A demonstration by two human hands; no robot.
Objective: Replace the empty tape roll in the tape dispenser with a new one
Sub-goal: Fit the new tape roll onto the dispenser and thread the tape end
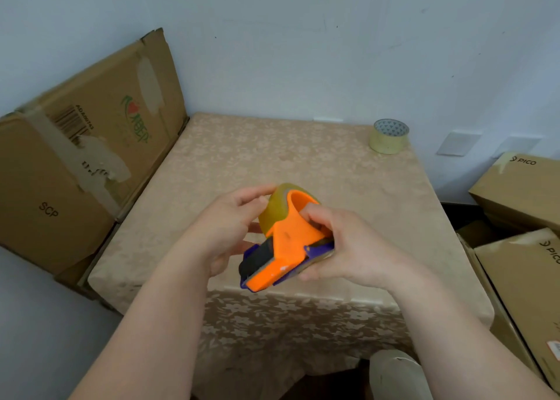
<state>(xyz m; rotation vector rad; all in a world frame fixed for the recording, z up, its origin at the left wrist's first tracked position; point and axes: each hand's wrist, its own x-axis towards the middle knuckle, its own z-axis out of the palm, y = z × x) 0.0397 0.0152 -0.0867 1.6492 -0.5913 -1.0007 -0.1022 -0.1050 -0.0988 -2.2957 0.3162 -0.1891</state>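
Seating roll (271, 208) on dispenser (289, 242): left hand (230, 233) curled round roll, right hand (342, 245) gripping dispenser; next, probably thread tape.

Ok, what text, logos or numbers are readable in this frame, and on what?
"SCP": large cardboard box left of the table.
Barcode, its number and the green logo lettering on the same box: too blurred to read.
"PICO": upper box at right.
"PICO", cut off at the frame edge: lower box at right.
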